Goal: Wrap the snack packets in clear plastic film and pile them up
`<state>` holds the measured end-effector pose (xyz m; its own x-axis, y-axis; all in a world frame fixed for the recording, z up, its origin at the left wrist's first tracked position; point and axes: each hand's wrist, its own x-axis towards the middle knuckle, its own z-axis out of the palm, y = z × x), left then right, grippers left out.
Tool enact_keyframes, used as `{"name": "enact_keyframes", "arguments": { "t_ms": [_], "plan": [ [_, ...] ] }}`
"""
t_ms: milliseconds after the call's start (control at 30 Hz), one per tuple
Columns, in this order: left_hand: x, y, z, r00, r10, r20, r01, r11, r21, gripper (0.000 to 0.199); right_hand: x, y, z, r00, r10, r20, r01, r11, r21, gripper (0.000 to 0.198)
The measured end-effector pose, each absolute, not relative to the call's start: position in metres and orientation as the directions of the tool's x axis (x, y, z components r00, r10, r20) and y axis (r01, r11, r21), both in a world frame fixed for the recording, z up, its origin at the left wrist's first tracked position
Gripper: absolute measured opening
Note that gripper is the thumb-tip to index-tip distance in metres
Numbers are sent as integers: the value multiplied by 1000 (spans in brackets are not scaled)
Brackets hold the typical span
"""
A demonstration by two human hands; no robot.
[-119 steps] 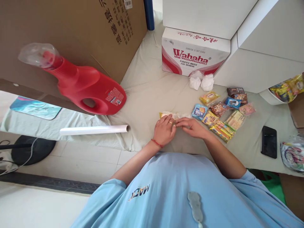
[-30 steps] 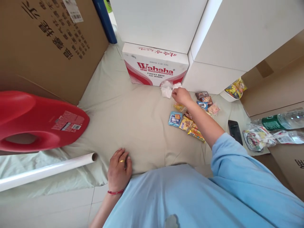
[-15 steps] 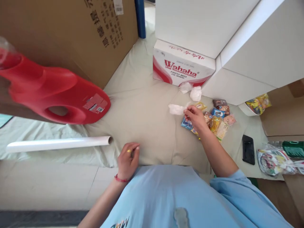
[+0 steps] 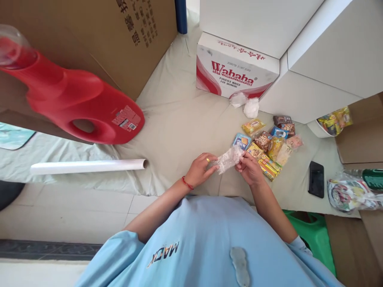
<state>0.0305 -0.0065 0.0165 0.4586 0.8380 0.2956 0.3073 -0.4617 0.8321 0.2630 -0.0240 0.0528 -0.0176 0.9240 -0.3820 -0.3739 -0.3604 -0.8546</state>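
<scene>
A crumpled clear plastic bag (image 4: pixel 228 159) is stretched between my two hands above the cloth-covered surface. My left hand (image 4: pixel 200 169), with a yellow ring and a red bracelet, grips its left end between thumb and fingers. My right hand (image 4: pixel 250 169) pinches the other end. Just beyond and to the right of the right hand lies a group of small snack packets, among them a blue packet (image 4: pixel 241 141), a yellow packet (image 4: pixel 253 126) and a brown packet (image 4: pixel 263 141). Two crumpled plastic bags (image 4: pixel 250 108) rest by the carton.
A white-and-red Wahaba carton (image 4: pixel 236 73) stands at the back against white cabinets. On the left are a large red jug (image 4: pixel 89 105), a white roll (image 4: pixel 89 166) and a cardboard box (image 4: pixel 98 36). A phone (image 4: pixel 316 179) and a white bowl of packets (image 4: pixel 323 129) lie to the right.
My left hand has moved right and taken hold of the plastic bag's left end. My right hand has brought the bag nearer my body. The view has shifted slightly.
</scene>
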Motion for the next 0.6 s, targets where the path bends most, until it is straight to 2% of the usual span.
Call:
{"name": "enact_keyframes", "arguments": {
  "t_ms": [167,300,500,600],
  "plan": [
    [24,-23,14,511,802,310,233,-476,848,39,258,-21,47,-92,886,-455,-467,-442,-766,29],
    [24,-26,14,511,810,288,260,-465,846,24,250,-16,41,-135,875,-465,-501,-465,-730,31],
    [22,-25,15,491,845,211,227,-358,906,28,253,-14,33,-108,898,-427,-534,-415,-736,31],
    [25,-28,11,397,890,225,305,-359,882,24,250,-19,33,-59,896,-440,-476,-412,-777,34]
  ]
}}
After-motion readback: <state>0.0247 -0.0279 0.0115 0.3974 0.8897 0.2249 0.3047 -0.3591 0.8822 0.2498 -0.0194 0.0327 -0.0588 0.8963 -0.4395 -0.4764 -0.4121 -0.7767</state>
